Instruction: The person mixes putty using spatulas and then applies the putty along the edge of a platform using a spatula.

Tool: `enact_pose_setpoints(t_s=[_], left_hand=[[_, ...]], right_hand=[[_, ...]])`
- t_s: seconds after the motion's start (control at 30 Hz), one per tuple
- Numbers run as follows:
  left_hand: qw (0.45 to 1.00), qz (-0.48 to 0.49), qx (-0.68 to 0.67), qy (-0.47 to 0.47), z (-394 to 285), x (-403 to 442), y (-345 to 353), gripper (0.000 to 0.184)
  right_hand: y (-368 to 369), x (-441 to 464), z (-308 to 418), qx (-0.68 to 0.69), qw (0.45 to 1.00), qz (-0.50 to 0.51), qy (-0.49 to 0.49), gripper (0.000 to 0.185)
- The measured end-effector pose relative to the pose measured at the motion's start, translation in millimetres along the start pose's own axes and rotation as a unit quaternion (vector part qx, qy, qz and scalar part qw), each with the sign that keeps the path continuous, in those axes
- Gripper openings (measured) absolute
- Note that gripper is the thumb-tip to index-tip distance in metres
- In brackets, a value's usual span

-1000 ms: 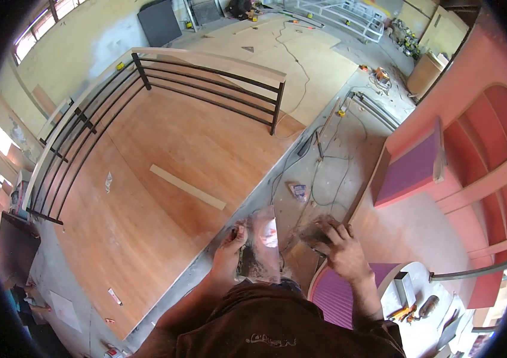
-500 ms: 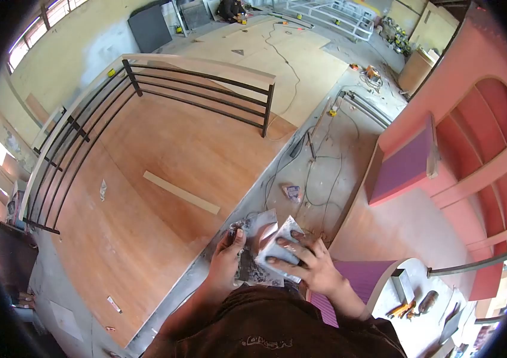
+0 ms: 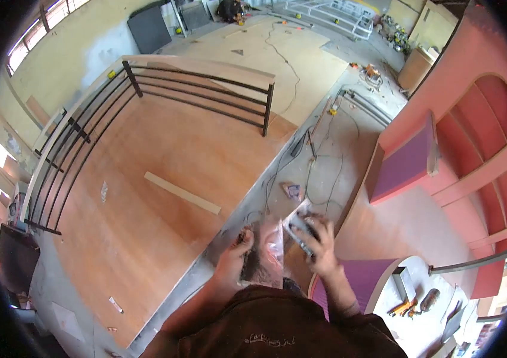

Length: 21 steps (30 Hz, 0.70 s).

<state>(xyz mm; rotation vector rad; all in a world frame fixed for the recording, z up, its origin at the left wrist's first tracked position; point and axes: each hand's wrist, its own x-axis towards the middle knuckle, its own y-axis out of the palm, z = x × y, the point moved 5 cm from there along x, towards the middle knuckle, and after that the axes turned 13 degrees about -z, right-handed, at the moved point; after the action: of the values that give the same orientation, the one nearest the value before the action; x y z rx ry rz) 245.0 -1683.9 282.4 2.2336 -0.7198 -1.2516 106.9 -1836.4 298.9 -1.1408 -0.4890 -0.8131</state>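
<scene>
Just in front of my body, my left hand grips the edge of a flat putty board, stained dark and grey. A smear of pinkish putty lies along its right side. My right hand, blurred by motion, is closed on a flat, grey-white putty scraper. The scraper is tilted and sits by the board's upper right edge; whether they touch I cannot tell.
To the left is a large wooden panel with black metal railings and a loose strip. Cables and a small packet lie on the floor ahead. At right stand a pink shelf unit and a white surface with tools.
My right hand has moved up and right with the scraper, away from the board's middle, uncovering the pinkish putty. My left hand has shifted slightly to the right with the board.
</scene>
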Motion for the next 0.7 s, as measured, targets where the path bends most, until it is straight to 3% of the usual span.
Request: enact_pose_setpoints(t_s=[0.07, 0.13, 0.2, 0.23, 0.27, 0.3, 0.33, 0.4, 0.47, 0.5, 0.53, 0.57, 0.6, 0.63, 0.67, 0.7], left_hand=[[0.999, 0.012, -0.042, -0.003, -3.2, -1.1, 1.0, 0.027], [0.994, 0.036, -0.078, -0.062, 7.5, -0.4, -9.6, 0.032], [0.989, 0.107, -0.077, -0.063, 2.8, -7.8, 18.7, 0.033], [0.992, 0.085, -0.076, -0.056, 17.1, 9.5, 2.9, 0.033], [0.997, 0.038, 0.016, 0.070, 8.7, 10.2, -3.5, 0.031], [0.998, 0.000, 0.029, 0.053, 10.2, 15.9, -14.1, 0.029], [0.998, -0.038, 0.038, 0.038, 8.1, 18.9, -20.3, 0.028], [0.995, -0.055, 0.028, 0.076, -1.7, 10.2, -15.3, 0.027], [0.990, -0.076, 0.019, 0.114, -9.6, 10.8, -24.3, 0.026], [0.977, -0.126, 0.055, 0.163, -8.1, 22.6, -40.8, 0.025], [0.958, -0.173, 0.091, 0.210, -12.3, 28.6, -50.4, 0.024], [0.932, -0.186, 0.072, 0.303, -25.0, 18.8, -36.4, 0.023], [0.931, -0.183, 0.071, 0.309, -29.0, 14.6, -32.1, 0.023], [0.903, -0.188, 0.123, 0.367, -32.5, 7.6, -27.6, 0.022], [0.869, -0.191, 0.174, 0.421, -36.4, 1.0, -23.8, 0.021], [0.873, -0.213, 0.169, 0.405, -28.3, 1.4, -21.5, 0.020]], right_hand=[[-20.5, 12.3, 16.1, 0.026, 1.000, -0.008, -0.008, 0.050], [-22.6, 12.2, 50.6, 0.093, 0.986, -0.092, -0.104, 0.044], [-11.8, 15.8, 71.3, 0.115, 0.980, -0.032, -0.158, 0.041], [4.4, -1.0, 48.7, 0.160, 0.983, -0.062, -0.070, 0.044], [21.2, -19.4, 25.4, 0.204, 0.975, -0.092, 0.020, 0.047], [17.1, -15.2, 17.1, 0.134, 0.985, -0.106, -0.011, 0.052], [16.0, -9.1, 2.1, 0.031, 0.998, -0.040, 0.025, 0.051], [0.1, -3.4, -5.8, -0.045, 0.998, 0.038, 0.032, 0.054], [-15.2, -13.5, -4.5, 0.125, 0.973, -0.113, 0.161, 0.047], [-19.2, -18.6, 6.6, 0.135, 0.973, -0.109, 0.156, 0.047], [-26.5, -27.3, 9.6, 0.226, 0.915, -0.167, 0.288, 0.039], [-30.3, -36.8, 14.2, 0.308, 0.828, -0.221, 0.412, 0.033], [-28.6, -44.6, 17.3, 0.379, 0.715, -0.268, 0.523, 0.027], [-30.0, -38.7, 23.7, 0.381, 0.716, -0.271, 0.518, 0.027], [-22.9, -32.8, 32.6, 0.356, 0.732, -0.183, 0.552, 0.024], [-17.5, -33.5, 36.5, 0.325, 0.740, -0.093, 0.582, 0.022]])
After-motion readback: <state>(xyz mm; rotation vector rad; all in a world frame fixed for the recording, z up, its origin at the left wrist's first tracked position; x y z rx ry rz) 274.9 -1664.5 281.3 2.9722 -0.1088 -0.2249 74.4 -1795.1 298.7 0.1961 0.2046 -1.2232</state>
